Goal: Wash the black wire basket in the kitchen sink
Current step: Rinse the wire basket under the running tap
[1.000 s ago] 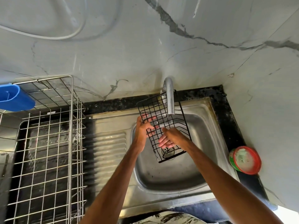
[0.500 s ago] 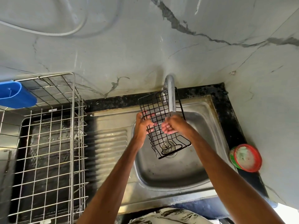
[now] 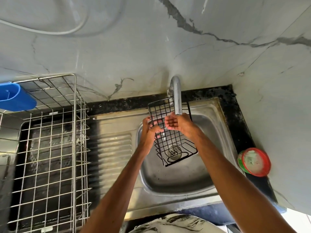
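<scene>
A black wire basket (image 3: 173,140) held above the stainless steel sink (image 3: 176,179).
The left hand (image 3: 149,130) has its fingers clamped on the basket's left edge; the right hand (image 3: 178,125) lays its fingers apart against the mesh, under the curved chrome tap (image 3: 176,96) at the sink's back.

At the left edge of the frame we lose most of the blue plastic caddy (image 3: 16,98). The silver wire dish rack (image 3: 50,148) below it runs off the left and bottom edges. The curved steel tap spout (image 3: 176,98) covers part of the top rim of the black wire basket (image 3: 175,143), and we cannot tell whether water runs. At right the round red-rimmed green tub (image 3: 254,161) is smeared, its label unreadable. The bottom edge cuts the black-and-white patterned cloth (image 3: 168,224).
</scene>
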Tool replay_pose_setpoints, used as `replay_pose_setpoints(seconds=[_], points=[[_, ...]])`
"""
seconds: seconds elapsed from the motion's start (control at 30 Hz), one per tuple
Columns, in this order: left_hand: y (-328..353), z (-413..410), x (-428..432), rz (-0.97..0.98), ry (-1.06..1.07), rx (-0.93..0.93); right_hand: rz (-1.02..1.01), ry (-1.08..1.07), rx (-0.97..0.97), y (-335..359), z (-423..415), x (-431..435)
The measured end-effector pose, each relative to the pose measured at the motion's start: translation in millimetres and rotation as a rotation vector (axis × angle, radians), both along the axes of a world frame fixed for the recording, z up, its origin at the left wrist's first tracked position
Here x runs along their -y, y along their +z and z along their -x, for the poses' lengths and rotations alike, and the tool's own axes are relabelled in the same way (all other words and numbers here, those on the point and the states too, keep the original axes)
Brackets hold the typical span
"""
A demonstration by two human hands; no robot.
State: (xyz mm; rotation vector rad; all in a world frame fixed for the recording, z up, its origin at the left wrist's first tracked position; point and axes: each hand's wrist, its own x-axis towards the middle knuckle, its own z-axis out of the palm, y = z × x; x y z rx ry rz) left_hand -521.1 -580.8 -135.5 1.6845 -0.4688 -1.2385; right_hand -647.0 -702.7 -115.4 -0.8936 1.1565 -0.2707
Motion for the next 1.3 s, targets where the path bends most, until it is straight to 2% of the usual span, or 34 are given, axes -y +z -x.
replay_pose_setpoints(seconds=[0.07,0.13,0.2,0.27,0.33,0.43,0.53,0.77,0.97,1.03,1.17,1.23,1.3], points=[[2.3,-1.6,1.0,-0.004,-0.003,0.006,0.137,0.220,-0.228,-11.1,4.4,-1.3],[7.5,-0.8,3.7,0.000,0.002,-0.030,0.344,0.536,-0.502,-26.7,11.3,-6.9],[11.6,0.2,6.6,0.001,0.011,-0.050,0.388,0.700,-0.646,-38.4,19.0,-17.4],[9.1,-0.7,8.4,-0.003,0.015,-0.048,0.317,0.762,-0.589,-35.9,22.4,-27.3],[5.7,-2.4,8.3,-0.012,0.042,-0.034,0.299,0.679,-0.477,-26.9,22.9,-33.1],[-0.6,-3.6,7.3,-0.036,0.109,-0.028,0.392,0.462,-0.372,-13.6,22.9,-35.0],[-0.8,-2.6,6.0,-0.044,0.166,-0.040,0.493,0.498,-0.329,-11.1,21.5,-40.9],[18.0,3.8,4.4,-0.025,0.221,-0.087,0.646,0.565,-0.390,-17.7,19.6,-58.5],[-2.8,2.7,6.6,-0.063,0.182,-0.049,0.704,0.879,-0.561,-25.0,18.0,-68.4],[-8.7,1.6,8.1,-0.055,0.172,-0.030,0.756,0.846,-0.585,-24.1,18.7,-68.7],[5.9,2.4,7.9,-0.044,0.167,-0.014,0.848,0.569,-0.578,-25.0,23.6,-68.9],[4.6,1.7,7.6,-0.045,0.182,-0.029,0.843,0.576,-0.577,-27.0,24.9,-69.9],[-7.0,1.5,8.2,-0.040,0.184,-0.034,0.786,0.705,-0.581,-29.3,23.8,-71.7]])
